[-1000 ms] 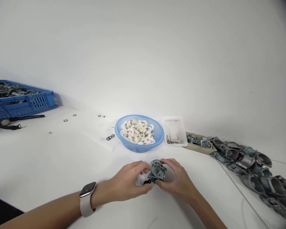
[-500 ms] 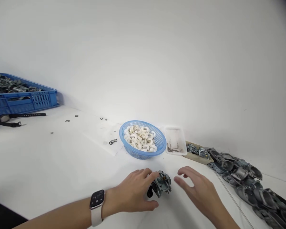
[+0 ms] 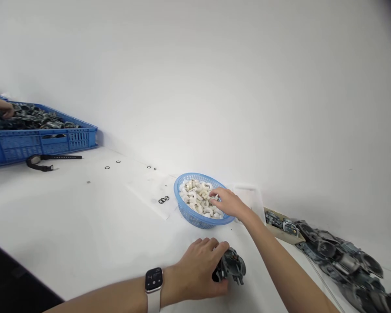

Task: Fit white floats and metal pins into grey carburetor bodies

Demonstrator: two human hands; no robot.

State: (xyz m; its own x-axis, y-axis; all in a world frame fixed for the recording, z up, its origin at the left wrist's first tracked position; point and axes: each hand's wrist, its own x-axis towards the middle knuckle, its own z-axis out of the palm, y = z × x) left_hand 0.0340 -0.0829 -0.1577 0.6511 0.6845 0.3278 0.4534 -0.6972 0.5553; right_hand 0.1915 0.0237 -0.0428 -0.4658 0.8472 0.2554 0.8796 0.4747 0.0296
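A metal carburetor (image 3: 233, 264) rests on the white table, with my left hand (image 3: 204, 269) wrapped round its left side. My fingers hide part of its body. A blue mesh basket (image 3: 195, 221) full of white plastic carburetor floats (image 3: 198, 201) stands beyond it. My right hand (image 3: 227, 201) is over the basket's right side, fingers curved down at the floats, with a gap between thumb and fingers. No float shows in its grasp.
A clear plastic tray (image 3: 257, 200) sits behind my right forearm. Carburetors fill a cardboard box (image 3: 285, 234), and more are heaped (image 3: 348, 265) at right. Black rubber rings (image 3: 163, 200) and a black wristwatch (image 3: 39, 160) lie at left. Another person's hand (image 3: 0, 106) reaches into a blue crate (image 3: 52, 141).
My right hand has moved from beside the carburetor up and left to the float basket. My left hand stays on the carburetor. Another person's hand has appeared at the crate; the view has shifted.
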